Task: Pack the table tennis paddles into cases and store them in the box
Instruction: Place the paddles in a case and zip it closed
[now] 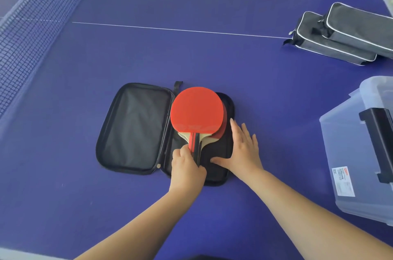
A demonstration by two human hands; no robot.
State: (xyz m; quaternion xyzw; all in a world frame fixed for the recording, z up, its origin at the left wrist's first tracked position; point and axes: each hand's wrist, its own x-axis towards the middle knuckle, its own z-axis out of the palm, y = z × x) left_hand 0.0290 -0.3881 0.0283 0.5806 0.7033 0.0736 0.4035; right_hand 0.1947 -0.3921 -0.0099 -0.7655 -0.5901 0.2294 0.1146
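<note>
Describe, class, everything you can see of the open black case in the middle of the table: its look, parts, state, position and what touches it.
The open black case lies flat on the blue table, unzipped and spread like a book. It looks like soft fabric with a dark lining, a zip round its rim and a small loop at the hinge's far end. Its left half is bare. On its right half lie red paddles, stacked. The left hand grips the top paddle's handle; the right hand rests flat on the case's right edge.
</note>
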